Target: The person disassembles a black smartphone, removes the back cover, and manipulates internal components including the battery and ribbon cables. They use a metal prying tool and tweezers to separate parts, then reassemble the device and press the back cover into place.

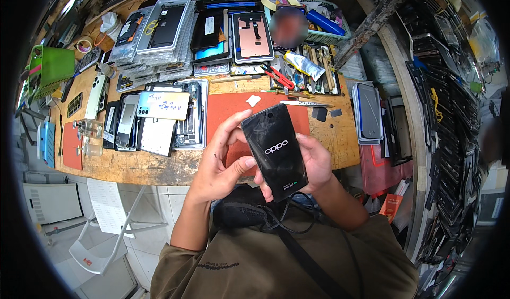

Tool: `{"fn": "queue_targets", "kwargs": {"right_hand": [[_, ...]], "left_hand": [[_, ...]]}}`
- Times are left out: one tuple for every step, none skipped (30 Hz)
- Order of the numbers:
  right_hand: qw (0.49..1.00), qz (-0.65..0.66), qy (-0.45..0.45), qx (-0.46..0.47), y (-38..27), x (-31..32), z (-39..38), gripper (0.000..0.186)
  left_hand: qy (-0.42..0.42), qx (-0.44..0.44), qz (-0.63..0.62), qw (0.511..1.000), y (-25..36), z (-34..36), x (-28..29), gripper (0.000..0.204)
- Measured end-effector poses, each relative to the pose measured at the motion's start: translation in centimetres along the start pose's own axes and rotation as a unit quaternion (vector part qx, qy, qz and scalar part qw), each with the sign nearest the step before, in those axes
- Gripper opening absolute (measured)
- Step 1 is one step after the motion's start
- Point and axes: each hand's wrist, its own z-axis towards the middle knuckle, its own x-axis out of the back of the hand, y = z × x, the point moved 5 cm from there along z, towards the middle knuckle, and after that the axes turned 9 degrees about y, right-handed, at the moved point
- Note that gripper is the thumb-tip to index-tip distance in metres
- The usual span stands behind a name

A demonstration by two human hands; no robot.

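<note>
While stacks of phone parts (159, 44) crowd the far left of the wooden workbench (138, 166) and a red mat (228, 113) lies at its middle, a person holds a black phone (274, 151) back-side up over the bench's near edge. Left hand (220, 163) grips the phone's left side, thumb pressed on its back, fingers curled at the upper edge; right hand (313, 163) cradles it from beneath, fingers wrapped around the right side. Dark phone panels (367, 112) sit stacked at the bench's right edge.
</note>
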Motion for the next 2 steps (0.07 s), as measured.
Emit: {"fn": "queue_targets", "kwargs": {"right_hand": [[1.0, 0.002, 0.002, 0.0, 0.07, 0.02, -0.04, 0.08], [1.0, 0.002, 0.003, 0.0, 0.06, 0.03, -0.06, 0.08]], "left_hand": [[-0.001, -0.003, 0.003, 1.0, -0.06, -0.06, 0.04, 0.085], [-0.003, 0.002, 0.002, 1.0, -0.11, -0.09, 0.04, 0.085]]}}
